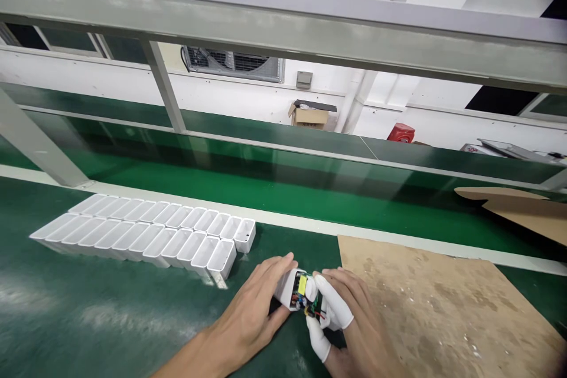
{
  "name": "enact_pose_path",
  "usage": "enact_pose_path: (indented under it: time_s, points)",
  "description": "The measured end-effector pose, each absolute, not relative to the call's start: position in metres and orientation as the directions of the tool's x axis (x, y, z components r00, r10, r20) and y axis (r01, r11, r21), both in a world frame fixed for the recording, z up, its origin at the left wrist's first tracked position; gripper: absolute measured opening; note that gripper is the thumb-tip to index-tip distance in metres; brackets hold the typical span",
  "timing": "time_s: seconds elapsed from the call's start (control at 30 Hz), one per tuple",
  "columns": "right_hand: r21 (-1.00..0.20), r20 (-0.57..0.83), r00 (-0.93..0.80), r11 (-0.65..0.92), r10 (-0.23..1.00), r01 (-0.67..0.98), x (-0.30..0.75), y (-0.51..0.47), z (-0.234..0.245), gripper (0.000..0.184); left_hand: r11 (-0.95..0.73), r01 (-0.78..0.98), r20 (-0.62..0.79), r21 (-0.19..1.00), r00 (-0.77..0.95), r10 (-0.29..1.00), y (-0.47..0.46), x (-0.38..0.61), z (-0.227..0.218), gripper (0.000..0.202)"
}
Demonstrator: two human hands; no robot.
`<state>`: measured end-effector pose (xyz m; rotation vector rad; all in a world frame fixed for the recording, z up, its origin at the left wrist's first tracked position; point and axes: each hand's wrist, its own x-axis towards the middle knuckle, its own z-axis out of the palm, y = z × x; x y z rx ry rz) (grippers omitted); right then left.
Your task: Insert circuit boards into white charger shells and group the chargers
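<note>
My left hand (254, 301) is closed around a white plastic case (286, 290) near the bottom middle of the view. White finger covers sit on the thumb and index finger of my right hand (349, 307), which grips a small circuit board (305, 292). A yellow component, a white part and several wires show on the board. It lies at the open end of the case, partly in its mouth as far as I can tell. My right fingers hide the board's far end.
Two rows of white open plastic cases (146, 230) stand on the green table (88, 313) at left. A stained cardboard sheet (420, 295) lies at right. Beyond a pale table edge run a green surface and a metal frame (283, 29). A cardboard box (310, 115) stands farther back.
</note>
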<state>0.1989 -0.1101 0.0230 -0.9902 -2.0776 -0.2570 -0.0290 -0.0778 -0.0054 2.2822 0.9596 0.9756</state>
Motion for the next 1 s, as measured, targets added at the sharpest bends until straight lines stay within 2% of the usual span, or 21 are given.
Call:
enact_pose_path:
  time_s: [0.6, 1.0]
  points:
    - [-0.116, 0.773, -0.351, 0.661, 0.529, 0.741, 0.1953, -0.1083, 0.0259, 0.047, -0.653, 0.45, 0.423, 0.609, 0.512, 0.747, -0.0755, -0.0314, -0.0045, 0.073]
    - [-0.208, 0.735, -0.35, 0.685, 0.58, 0.698, 0.2007, -0.1117, 0.0254, 0.048, -0.606, 0.422, 0.393, 0.675, 0.489, 0.779, -0.077, -0.0315, -0.0087, 0.072]
